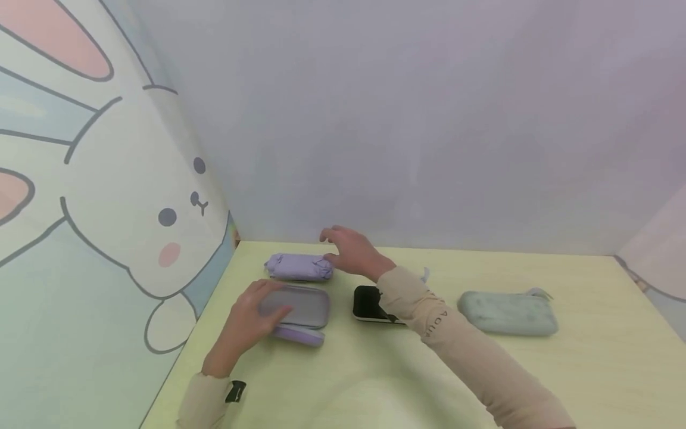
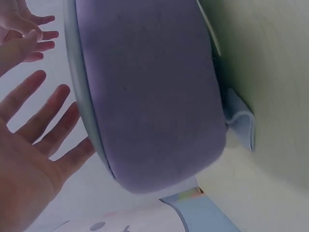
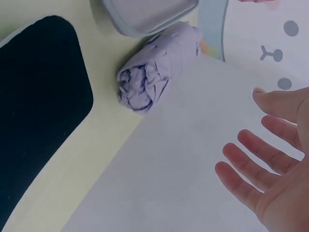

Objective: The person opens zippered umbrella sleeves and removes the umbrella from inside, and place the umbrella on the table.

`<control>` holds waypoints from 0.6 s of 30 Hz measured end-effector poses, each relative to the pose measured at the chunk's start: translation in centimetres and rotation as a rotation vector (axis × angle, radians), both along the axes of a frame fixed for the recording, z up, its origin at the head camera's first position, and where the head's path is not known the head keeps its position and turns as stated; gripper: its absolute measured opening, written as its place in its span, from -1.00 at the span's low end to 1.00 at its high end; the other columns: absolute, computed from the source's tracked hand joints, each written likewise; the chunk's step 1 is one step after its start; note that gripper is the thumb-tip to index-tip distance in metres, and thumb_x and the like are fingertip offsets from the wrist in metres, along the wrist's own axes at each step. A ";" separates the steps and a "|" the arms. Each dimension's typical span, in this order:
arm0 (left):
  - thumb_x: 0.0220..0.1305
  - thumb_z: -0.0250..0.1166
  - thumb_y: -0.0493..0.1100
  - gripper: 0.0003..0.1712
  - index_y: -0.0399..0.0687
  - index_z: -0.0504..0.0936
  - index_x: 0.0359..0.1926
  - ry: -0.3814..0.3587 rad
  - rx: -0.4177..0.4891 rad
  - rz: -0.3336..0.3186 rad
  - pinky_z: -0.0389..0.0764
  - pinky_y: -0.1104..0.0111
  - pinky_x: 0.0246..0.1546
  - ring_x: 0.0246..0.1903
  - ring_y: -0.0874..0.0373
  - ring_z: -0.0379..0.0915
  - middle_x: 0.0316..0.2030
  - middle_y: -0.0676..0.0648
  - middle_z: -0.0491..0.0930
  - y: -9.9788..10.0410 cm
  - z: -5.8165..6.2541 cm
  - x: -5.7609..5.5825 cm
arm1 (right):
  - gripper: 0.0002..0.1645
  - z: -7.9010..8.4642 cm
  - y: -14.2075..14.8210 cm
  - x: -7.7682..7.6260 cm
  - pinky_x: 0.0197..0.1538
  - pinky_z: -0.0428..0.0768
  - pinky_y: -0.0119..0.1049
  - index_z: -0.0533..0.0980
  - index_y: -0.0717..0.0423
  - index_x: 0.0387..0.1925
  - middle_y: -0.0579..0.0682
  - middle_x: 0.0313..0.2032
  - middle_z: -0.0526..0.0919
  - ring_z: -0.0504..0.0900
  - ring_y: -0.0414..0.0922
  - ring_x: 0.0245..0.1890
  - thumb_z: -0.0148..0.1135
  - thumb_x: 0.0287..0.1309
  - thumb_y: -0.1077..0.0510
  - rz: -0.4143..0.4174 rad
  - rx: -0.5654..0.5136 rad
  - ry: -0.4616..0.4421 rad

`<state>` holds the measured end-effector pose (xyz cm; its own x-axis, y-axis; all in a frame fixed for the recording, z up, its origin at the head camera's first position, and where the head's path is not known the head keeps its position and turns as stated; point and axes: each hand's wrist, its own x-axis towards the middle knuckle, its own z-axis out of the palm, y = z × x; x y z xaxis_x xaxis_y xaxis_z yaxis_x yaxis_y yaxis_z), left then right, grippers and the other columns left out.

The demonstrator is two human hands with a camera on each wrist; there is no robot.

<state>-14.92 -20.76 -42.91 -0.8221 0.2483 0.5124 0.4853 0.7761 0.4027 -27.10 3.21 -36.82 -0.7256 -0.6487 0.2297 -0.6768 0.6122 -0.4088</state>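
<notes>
Your left hand (image 1: 250, 314) lies spread over the left end of the case (image 1: 300, 307), near the table's (image 1: 600, 369) left edge, gripping nothing; contact is unclear. Your right hand (image 1: 354, 251) is loose and unladen, near the bundle (image 1: 297, 266) by the far-left corner. The case looks light, firm-rimmed and soft-sided: span its long sides. The crinkled bundle probably gives; cup its middle gently.

Lettering (image 1: 436, 323) on the person's beige right sleeve (image 1: 471, 354): dark capitals, set in one short slanting row across the cloth of the forearm; from where I stand, they appear to read “AQUA”; the final letter is blurred and less certain than the others.
</notes>
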 end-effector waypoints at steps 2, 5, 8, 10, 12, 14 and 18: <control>-0.02 0.48 -0.11 -0.49 -0.02 0.59 0.01 -0.010 0.014 -0.008 0.47 0.05 -0.04 0.03 0.02 0.43 -0.02 -0.02 0.55 0.5 0.0 -0.3 | -0.65 0.2 0.8 0.1 -0.07 0.51 -0.19 0.49 0.07 -0.01 -0.01 -0.08 0.56 0.53 -0.08 -0.05 0.26 0.16 0.14 -0.007 -0.007 0.013; -0.01 0.47 -0.11 -0.46 -0.02 0.57 0.05 -0.030 0.038 -0.030 0.44 0.04 0.00 0.07 0.01 0.40 0.02 -0.04 0.54 1.2 0.1 -0.6 | -0.64 0.4 2.2 0.3 -0.09 0.52 -0.17 0.49 0.08 -0.01 0.00 -0.09 0.56 0.54 -0.06 -0.07 0.27 0.15 0.14 -0.024 -0.029 0.030; -0.01 0.47 -0.12 -0.44 -0.03 0.55 0.08 -0.044 0.062 -0.063 0.42 0.06 0.04 0.08 0.03 0.40 0.03 -0.05 0.54 2.1 0.2 -0.9 | -0.64 0.6 3.6 0.5 -0.09 0.52 -0.15 0.50 0.10 -0.02 0.00 -0.09 0.56 0.54 -0.06 -0.09 0.29 0.13 0.14 -0.042 -0.048 0.048; -0.02 0.48 -0.14 -0.43 -0.06 0.55 0.07 -0.031 0.064 -0.085 0.42 0.09 0.04 0.07 0.04 0.40 0.02 -0.06 0.54 2.6 0.3 -1.1 | -0.64 0.6 4.5 0.6 -0.11 0.53 -0.14 0.50 0.11 -0.02 0.01 -0.10 0.56 0.55 -0.05 -0.10 0.31 0.12 0.15 -0.055 -0.051 0.061; -0.04 0.49 -0.14 -0.42 -0.11 0.55 0.06 -0.005 0.054 -0.101 0.43 0.10 0.02 0.05 0.03 0.41 0.00 -0.07 0.55 3.0 0.3 -1.4 | -0.63 0.5 5.3 0.8 -0.13 0.53 -0.14 0.51 0.11 -0.03 0.00 -0.11 0.56 0.55 -0.05 -0.11 0.32 0.11 0.15 -0.068 -0.053 0.074; -0.05 0.49 -0.13 -0.41 -0.14 0.55 0.05 0.011 0.045 -0.112 0.44 0.11 0.01 0.05 0.02 0.42 -0.01 -0.07 0.55 3.5 0.3 -1.7 | -0.63 0.4 6.1 1.0 -0.14 0.54 -0.15 0.51 0.11 -0.04 0.00 -0.12 0.56 0.55 -0.06 -0.12 0.33 0.10 0.16 -0.083 -0.060 0.086; -0.03 0.49 -0.07 -0.38 -0.14 0.53 0.07 -0.016 0.041 -0.112 0.43 0.09 0.02 0.06 0.01 0.40 0.01 -0.07 0.54 4.4 0.4 -2.0 | -0.62 0.0 7.7 1.3 -0.13 0.54 -0.14 0.52 0.11 -0.03 0.00 -0.12 0.56 0.56 -0.06 -0.13 0.34 0.08 0.17 -0.098 -0.090 0.099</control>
